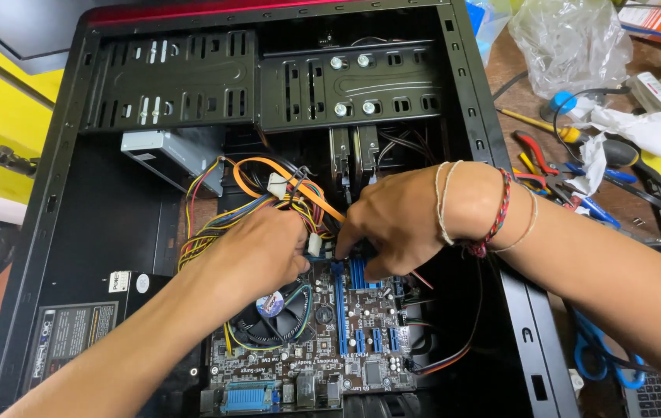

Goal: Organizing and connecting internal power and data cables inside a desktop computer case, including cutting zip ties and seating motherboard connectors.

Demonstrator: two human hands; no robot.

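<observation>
Between both hands point(268, 251), white connector point(315, 244), upright.

White connector point(315, 244) mostly hidden between hands (fingertips unseen); scissors point(605, 358) partly covered.

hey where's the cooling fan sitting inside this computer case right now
In the head view, the cooling fan sits low and centre on the motherboard, just under the left hand and left of the blue memory slots.

brown workbench point(512, 66) bearing an open black computer case point(52, 232); to its right lie a clear plastic bag point(570, 42), crumpled white paper point(643, 128), red-handled pliers point(538, 149), a yellow-handled screwdriver point(539, 124) and blue-handled scissors point(605, 360).
</observation>
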